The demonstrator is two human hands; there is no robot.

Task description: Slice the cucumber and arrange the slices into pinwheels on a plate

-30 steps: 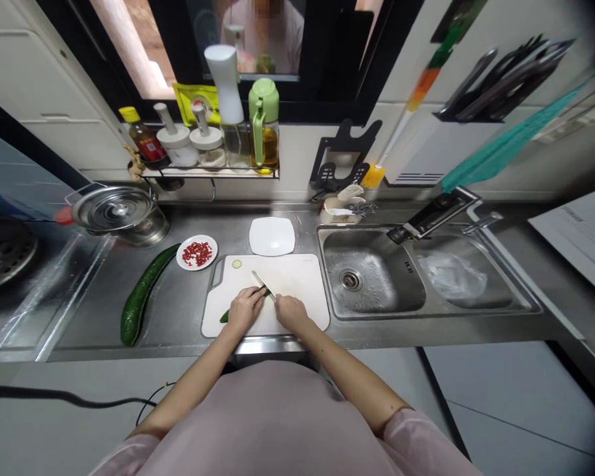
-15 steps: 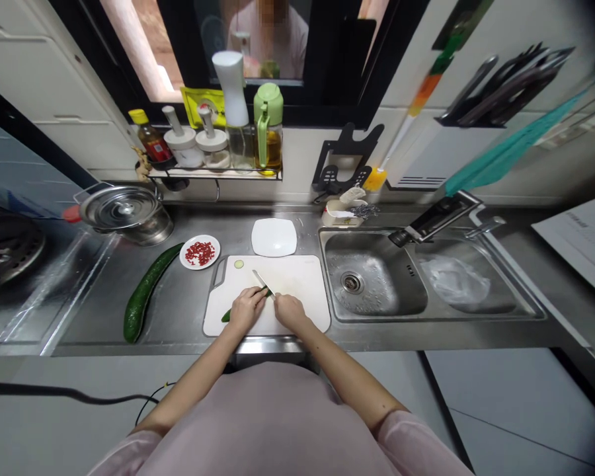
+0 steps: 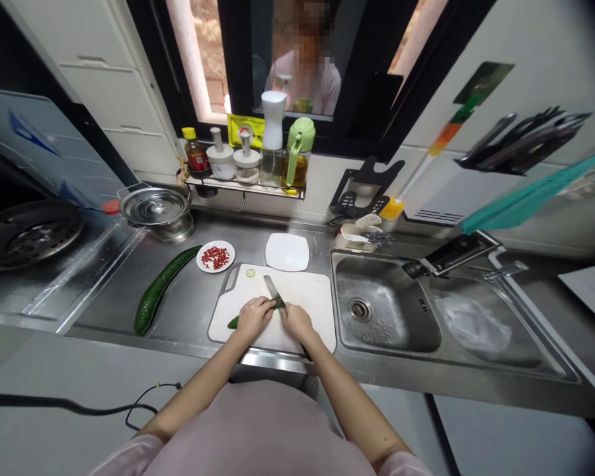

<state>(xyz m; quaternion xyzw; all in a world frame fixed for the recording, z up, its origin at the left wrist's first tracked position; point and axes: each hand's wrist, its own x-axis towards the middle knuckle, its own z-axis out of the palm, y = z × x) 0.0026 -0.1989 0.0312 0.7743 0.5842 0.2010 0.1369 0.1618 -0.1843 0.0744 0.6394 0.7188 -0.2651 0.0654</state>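
Observation:
On the white cutting board [image 3: 302, 330], my left hand [image 3: 254, 317] is closed over a cucumber [image 3: 233, 322], whose one end shows left of the fingers and the other by the blade. My right hand [image 3: 297, 324] grips a knife [image 3: 272, 288], its blade pointing up and left, right against the cucumber's right end. The knife's handle is mostly hidden in the palm. A pale round cucumber slice [image 3: 250, 273] lies near the board's top left. Left of the board rests a long whole cucumber [image 3: 161, 291].
A white plate of chopped red pieces [image 3: 209, 266] and a white square dish [image 3: 287, 252] sit behind the board. To the right is a steel sink [image 3: 387, 317] with a faucet [image 3: 451, 254]. A lidded pot [image 3: 171, 225] stands at the left. Bottles and jars line a rack [image 3: 248, 186].
The camera view has tilted, so the scene sits lower and turned. The knife blade now shows broader and more upright beside the cucumber. Both hands keep their grip.

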